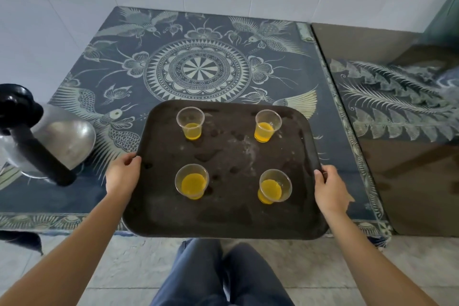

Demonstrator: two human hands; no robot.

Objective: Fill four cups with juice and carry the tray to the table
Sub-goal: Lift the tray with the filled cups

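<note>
Juice sits in all four cups (191, 124) as left hand (123, 176) and right hand (329, 187) clasp the tray (223, 216) edges beside the kettle (42, 136), carrying still ahead.

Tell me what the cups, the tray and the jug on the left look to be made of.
Cups: thin clear plastic, by the look; the orange juice shows through the walls.
Tray: dark, matte, probably plastic or a rubbery coating; its surface is dull, with wet patches.
Jug: brushed metal body, likely steel, with soft reflections; its handle and lid look like black plastic.
</note>
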